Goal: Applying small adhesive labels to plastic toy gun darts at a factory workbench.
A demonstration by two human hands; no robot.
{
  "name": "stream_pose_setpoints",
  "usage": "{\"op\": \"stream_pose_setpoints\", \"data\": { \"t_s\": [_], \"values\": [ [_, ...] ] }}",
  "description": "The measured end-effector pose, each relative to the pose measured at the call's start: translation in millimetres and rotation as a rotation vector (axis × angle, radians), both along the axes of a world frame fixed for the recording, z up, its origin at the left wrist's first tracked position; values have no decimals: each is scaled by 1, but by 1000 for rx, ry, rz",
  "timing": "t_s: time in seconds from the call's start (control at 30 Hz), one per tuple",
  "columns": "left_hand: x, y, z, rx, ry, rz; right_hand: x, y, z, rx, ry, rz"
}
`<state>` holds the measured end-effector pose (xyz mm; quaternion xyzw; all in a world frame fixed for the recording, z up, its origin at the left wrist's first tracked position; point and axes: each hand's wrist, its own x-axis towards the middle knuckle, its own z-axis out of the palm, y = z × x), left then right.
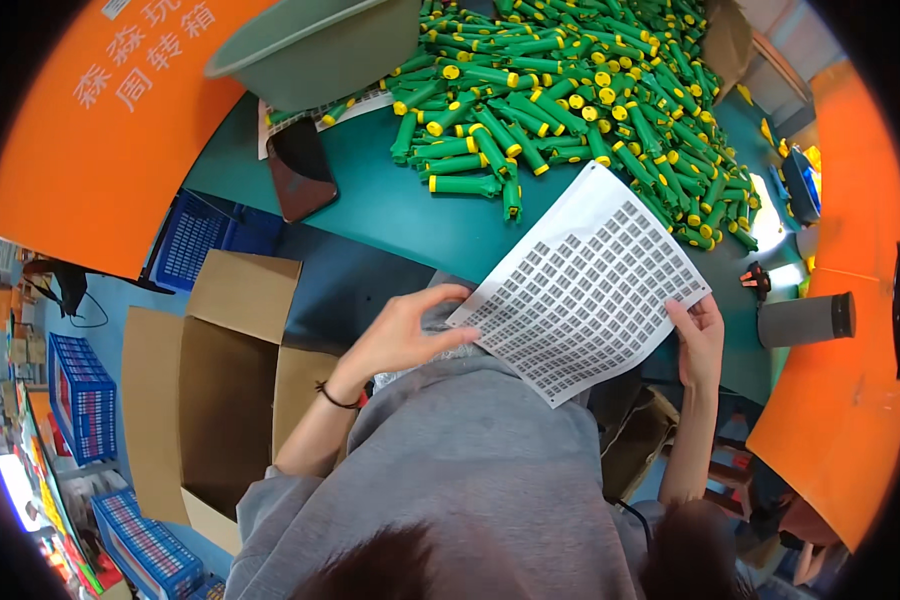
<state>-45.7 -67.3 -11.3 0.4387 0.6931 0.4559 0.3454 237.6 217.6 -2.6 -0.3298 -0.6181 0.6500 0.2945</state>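
Note:
A white sheet of small printed labels (590, 290) is held tilted in front of my body, over the near edge of the green table. My left hand (405, 330) is at its left corner, with the thumb at the edge and the index finger reaching just above the corner. On the opposite corner my right hand (700, 345) grips the sheet, thumb on the printed face and the other fingers behind. Beyond the sheet lies a large heap of green tubes with yellow ends (560, 100), some right against the sheet's top corner.
A grey-green tub (315, 55) and a dark phone (300, 170) are at the table's left. An open cardboard box (225, 400) stands below on my left. Blue crates (82, 395) line the floor further left. A grey cylinder (805, 320) is to the right, near an orange panel (840, 420).

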Motion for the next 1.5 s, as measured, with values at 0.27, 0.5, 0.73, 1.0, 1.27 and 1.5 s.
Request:
{"op": "stream_pose_setpoints", "data": {
  "t_s": [0.27,0.5,0.73,1.0,1.27,1.5],
  "values": [
    [18,-1,-1,344,-515,171,15,-33,14,-62,210,-152],
    [13,-4,41,353,-415,155,36,-60,33,-44,400,-223],
    [19,15,144,616,596,224,-18,-59,115,508,-31,258],
    [32,47,148,529,134,16,-69,-100,175,938,-49,70],
    [45,44,118,681,-381,197,-76,-112,144,1101,-69,73],
    [46,37,107,775,-437,135,-83,-101,139,1304,-46,75]
  ]
}}
